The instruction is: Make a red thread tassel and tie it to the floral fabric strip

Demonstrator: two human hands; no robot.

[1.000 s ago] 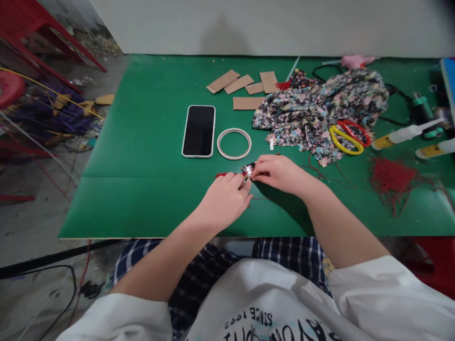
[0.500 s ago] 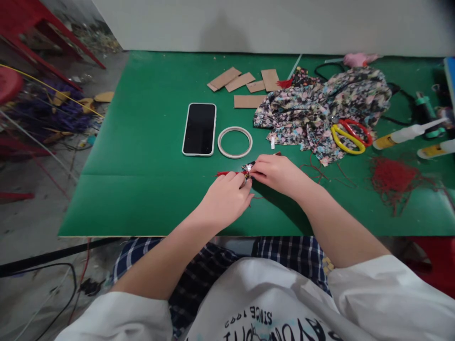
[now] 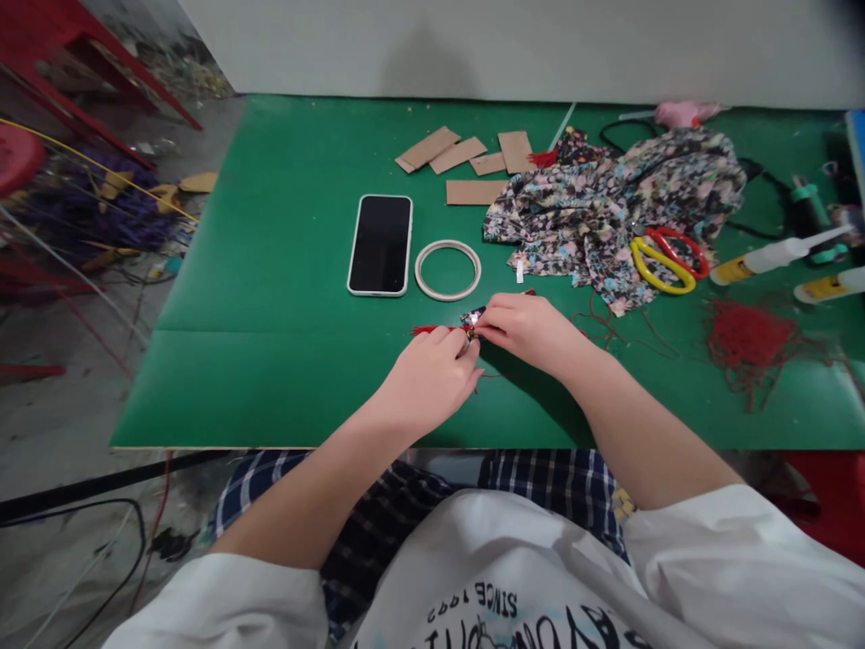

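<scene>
My left hand (image 3: 432,374) is closed near the front of the table, its fingers bent around a red tassel (image 3: 425,330) whose strands stick out to the left. My right hand (image 3: 523,326) pinches at a small dark floral cloth piece (image 3: 469,318), right beside the left fingertips. Both sets of fingertips meet there and cover most of the work. A thin red thread (image 3: 500,376) trails onto the table below them. Behind the hands lie a roll of narrow tape (image 3: 419,270) and a white-edged phone (image 3: 380,245).
Cardboard strips (image 3: 475,192) lie at the back. Right of them is crumpled floral fabric (image 3: 554,212) with red-and-yellow-handled scissors (image 3: 666,277) on it. Glue bottles (image 3: 757,261), a heap of red thread (image 3: 750,338) and a pink object (image 3: 678,114) are farther right. A pale wall (image 3: 541,50) bounds the back.
Hardly anything differs. Both hands keep their place at the tassel and cloth piece, with only a tiny shift of the fingers, and the whole view has moved slightly.
</scene>
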